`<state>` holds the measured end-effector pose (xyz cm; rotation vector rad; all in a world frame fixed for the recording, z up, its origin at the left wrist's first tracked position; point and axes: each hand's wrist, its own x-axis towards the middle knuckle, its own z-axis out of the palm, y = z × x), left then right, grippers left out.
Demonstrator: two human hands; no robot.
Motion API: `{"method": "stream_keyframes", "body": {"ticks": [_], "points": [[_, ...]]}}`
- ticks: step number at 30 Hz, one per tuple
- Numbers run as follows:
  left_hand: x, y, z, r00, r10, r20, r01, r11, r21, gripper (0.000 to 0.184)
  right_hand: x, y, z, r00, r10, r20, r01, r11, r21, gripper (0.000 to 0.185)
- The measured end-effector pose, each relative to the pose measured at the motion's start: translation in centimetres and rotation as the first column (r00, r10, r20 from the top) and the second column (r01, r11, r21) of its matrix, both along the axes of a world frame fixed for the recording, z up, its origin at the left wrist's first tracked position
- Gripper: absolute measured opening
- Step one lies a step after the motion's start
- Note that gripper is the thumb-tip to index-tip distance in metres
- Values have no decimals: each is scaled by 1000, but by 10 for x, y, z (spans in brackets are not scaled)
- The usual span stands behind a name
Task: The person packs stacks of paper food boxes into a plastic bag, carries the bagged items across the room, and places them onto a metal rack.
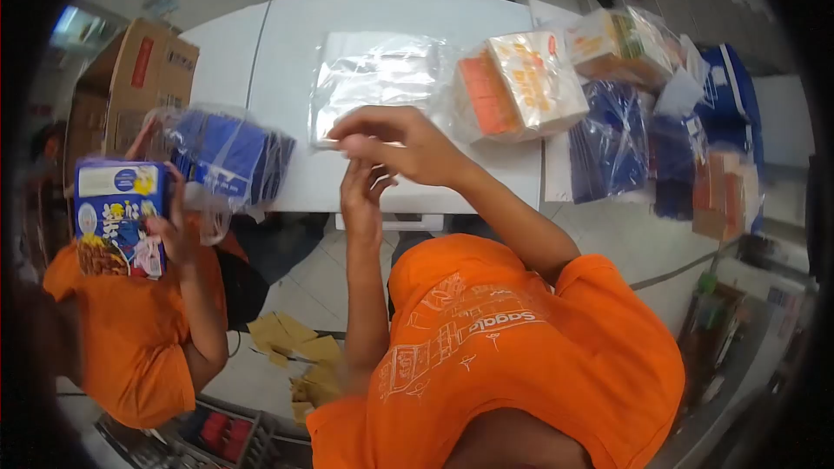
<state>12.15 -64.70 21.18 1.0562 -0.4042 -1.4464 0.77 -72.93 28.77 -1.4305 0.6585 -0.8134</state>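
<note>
My hands meet above the front edge of the white table [287,78]. My right hand [407,146] comes in from the right, its fingers curled round toward the thumb; whether anything small is pinched there is hidden. Just below, my left hand [360,200] points upward with fingers stretched and a little apart, the tips close to or touching the right hand. Behind them lies a flat stack of shiny clear plastic bags [378,74]. To the right of it stands a plastic-wrapped bundle of white and orange printed packs [534,82].
At left a co-worker in an orange shirt [139,339] holds up a blue printed box [120,221]. Bagged blue packs [230,152] and a cardboard carton [152,78] are nearby. More bagged blue packs [608,139] stand right. Brown cardboard pieces [295,343] lie on the floor.
</note>
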Motion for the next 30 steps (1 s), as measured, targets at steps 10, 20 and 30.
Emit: {"method": "stream_keyframes", "body": {"ticks": [10, 20, 30], "points": [[-195, -100, 36, 543, 121, 831, 583, 658, -477, 28, -244, 116, -141, 546, -801, -246, 742, 325, 587, 33], [-273, -152, 19, -165, 252, 953, 730, 681, -53, 29, -398, 179, -164, 285, -946, -151, 896, 208, 392, 21], [-287, -110, 42, -101, -120, 988, 546, 823, 156, 42, -530, 53, -140, 163, -920, -357, 771, 345, -536, 31]]}}
